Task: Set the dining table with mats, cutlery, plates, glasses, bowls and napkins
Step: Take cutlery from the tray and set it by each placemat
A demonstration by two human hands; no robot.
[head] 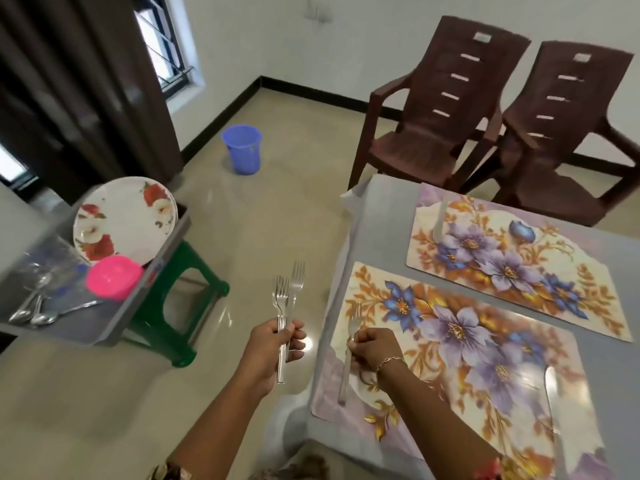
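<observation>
Right hand has its fingers curled round a fork, pinching it near the neck as it lies along the left edge of the near mat, tines pointing away from the person. Left hand hangs off the table's edge over the floor and grips the spare forks upright by their handles; there look to be two or three, though they overlap too closely to count.

On the grey table both floral mats are down, side by side. The far mat already carries a second fork at its left edge. A pale, shiny strip near the right side of the near mat may be a knife, but glare makes that uncertain.

I judge the job to be at an early stage: mats laid, forks partly laid out. Everything else waits on the tray set on a green stool to the left, where the plates sit stacked, a pink bowl stands just in front of them and the spoons lie loose. Glasses there are blurred, and I see no napkins.
</observation>
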